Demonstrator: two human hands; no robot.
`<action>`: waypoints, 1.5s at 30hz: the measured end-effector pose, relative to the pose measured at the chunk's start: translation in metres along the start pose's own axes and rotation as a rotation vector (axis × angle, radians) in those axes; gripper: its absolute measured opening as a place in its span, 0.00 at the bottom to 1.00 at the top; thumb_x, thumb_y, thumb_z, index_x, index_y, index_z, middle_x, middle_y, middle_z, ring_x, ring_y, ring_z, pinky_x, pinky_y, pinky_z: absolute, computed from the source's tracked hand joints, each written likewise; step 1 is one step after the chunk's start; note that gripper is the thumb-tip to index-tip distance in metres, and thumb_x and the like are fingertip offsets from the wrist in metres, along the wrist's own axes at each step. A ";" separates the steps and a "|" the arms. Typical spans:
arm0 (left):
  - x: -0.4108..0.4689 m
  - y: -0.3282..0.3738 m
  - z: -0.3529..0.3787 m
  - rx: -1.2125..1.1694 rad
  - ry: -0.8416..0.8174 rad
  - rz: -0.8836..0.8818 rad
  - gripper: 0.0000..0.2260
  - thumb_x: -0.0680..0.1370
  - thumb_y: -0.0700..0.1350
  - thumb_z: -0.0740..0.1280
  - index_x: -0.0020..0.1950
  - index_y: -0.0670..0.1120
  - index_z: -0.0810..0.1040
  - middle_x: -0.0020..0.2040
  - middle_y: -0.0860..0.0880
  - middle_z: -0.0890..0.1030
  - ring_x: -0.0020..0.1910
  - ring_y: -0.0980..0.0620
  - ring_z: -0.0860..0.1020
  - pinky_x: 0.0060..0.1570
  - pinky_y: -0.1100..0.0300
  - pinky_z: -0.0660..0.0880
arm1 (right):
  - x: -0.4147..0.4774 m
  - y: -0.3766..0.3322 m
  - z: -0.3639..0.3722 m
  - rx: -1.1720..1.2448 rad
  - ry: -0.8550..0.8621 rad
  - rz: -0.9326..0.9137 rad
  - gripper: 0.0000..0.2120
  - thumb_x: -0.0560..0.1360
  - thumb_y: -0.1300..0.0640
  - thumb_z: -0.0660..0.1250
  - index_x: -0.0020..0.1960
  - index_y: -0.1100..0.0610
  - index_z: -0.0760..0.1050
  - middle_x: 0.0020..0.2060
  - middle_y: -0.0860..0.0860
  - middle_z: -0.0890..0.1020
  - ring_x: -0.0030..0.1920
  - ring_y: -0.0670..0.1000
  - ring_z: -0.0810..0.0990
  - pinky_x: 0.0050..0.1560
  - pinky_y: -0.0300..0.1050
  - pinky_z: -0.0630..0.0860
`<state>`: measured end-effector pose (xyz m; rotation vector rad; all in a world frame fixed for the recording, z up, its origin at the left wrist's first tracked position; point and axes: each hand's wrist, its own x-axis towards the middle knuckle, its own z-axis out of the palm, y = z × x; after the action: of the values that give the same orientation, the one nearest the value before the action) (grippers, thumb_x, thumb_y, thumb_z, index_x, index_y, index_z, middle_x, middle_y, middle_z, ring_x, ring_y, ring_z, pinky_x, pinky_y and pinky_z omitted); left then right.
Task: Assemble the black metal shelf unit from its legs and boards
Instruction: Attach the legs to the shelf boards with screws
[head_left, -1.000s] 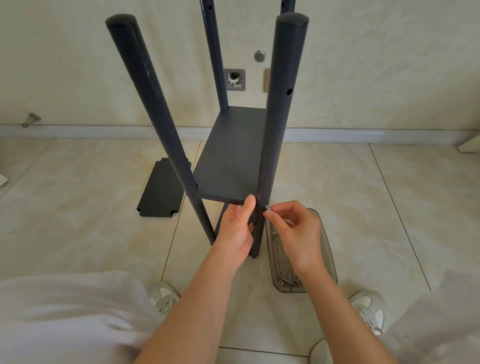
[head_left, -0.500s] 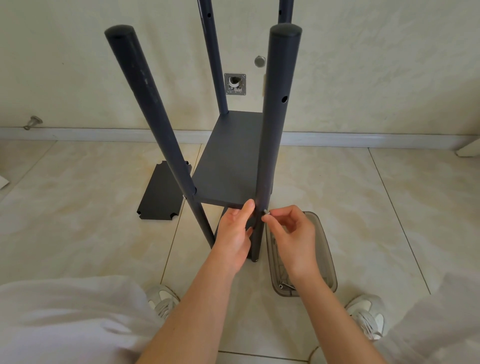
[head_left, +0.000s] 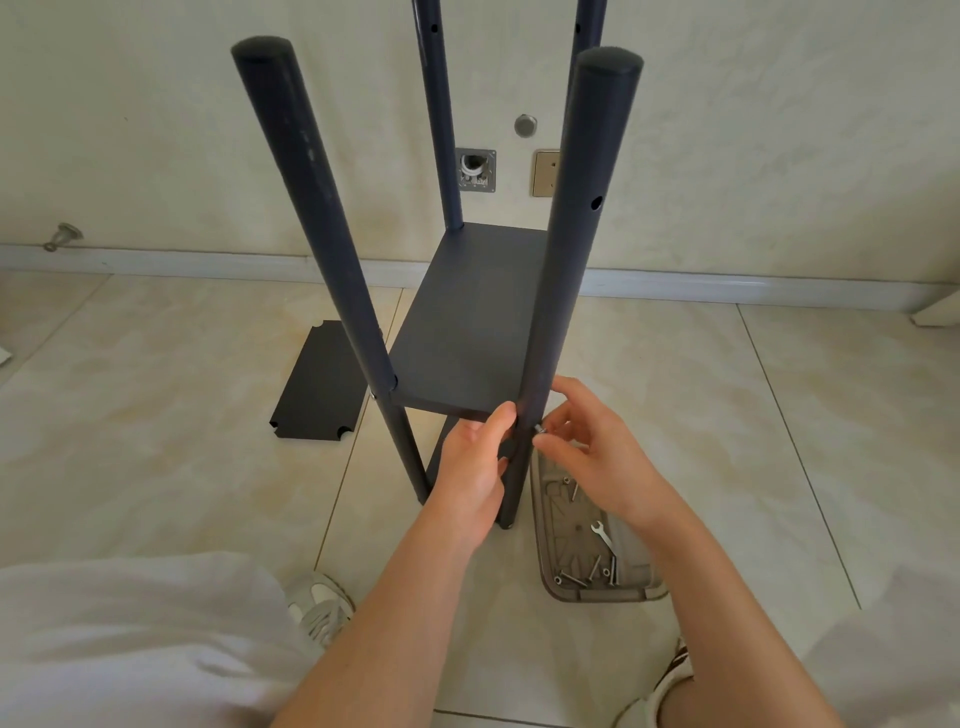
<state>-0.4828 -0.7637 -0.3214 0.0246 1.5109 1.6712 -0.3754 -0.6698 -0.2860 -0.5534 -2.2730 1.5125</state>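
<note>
The black shelf unit stands upright on the tiled floor with several round legs and one fitted board (head_left: 467, 322) between them. My left hand (head_left: 475, 467) grips the near right leg (head_left: 566, 249) just below the board's front corner. My right hand (head_left: 592, 457) pinches a small silver screw (head_left: 538, 429) against that leg's right side at board height. A second black board (head_left: 319, 384) with notched corners lies flat on the floor to the left. The near left leg (head_left: 311, 208) leans toward me.
A clear plastic tray (head_left: 550, 564) with several screws and a small wrench (head_left: 601, 534) lies on the floor right of the unit. The wall with a socket plate (head_left: 544, 174) is close behind. My knees and shoes frame the bottom.
The view has tilted a little. My right hand has brought the screw closer in against the leg; my left hand keeps its hold on the leg.
</note>
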 end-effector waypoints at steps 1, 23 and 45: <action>0.000 0.000 0.000 0.003 -0.001 -0.001 0.12 0.82 0.53 0.66 0.58 0.46 0.77 0.57 0.49 0.83 0.63 0.51 0.77 0.65 0.54 0.69 | 0.001 0.001 -0.002 0.006 -0.011 -0.002 0.27 0.77 0.64 0.67 0.64 0.36 0.68 0.39 0.47 0.77 0.40 0.46 0.78 0.43 0.35 0.74; -0.004 -0.002 -0.008 0.164 -0.025 0.054 0.11 0.82 0.58 0.63 0.49 0.51 0.77 0.35 0.66 0.82 0.37 0.72 0.79 0.36 0.68 0.67 | 0.040 -0.014 -0.037 -0.455 -0.308 -0.139 0.16 0.72 0.55 0.76 0.55 0.52 0.74 0.39 0.49 0.75 0.39 0.50 0.74 0.43 0.44 0.77; -0.021 0.009 -0.001 0.110 -0.077 0.048 0.10 0.82 0.58 0.61 0.51 0.54 0.78 0.46 0.60 0.86 0.46 0.64 0.83 0.41 0.64 0.68 | 0.046 -0.005 -0.040 -0.425 -0.301 -0.258 0.09 0.68 0.40 0.69 0.46 0.34 0.71 0.39 0.37 0.78 0.45 0.43 0.77 0.42 0.27 0.76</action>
<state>-0.4750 -0.7758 -0.3037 0.1836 1.5527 1.6044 -0.3963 -0.6170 -0.2636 -0.1293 -2.7934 1.0492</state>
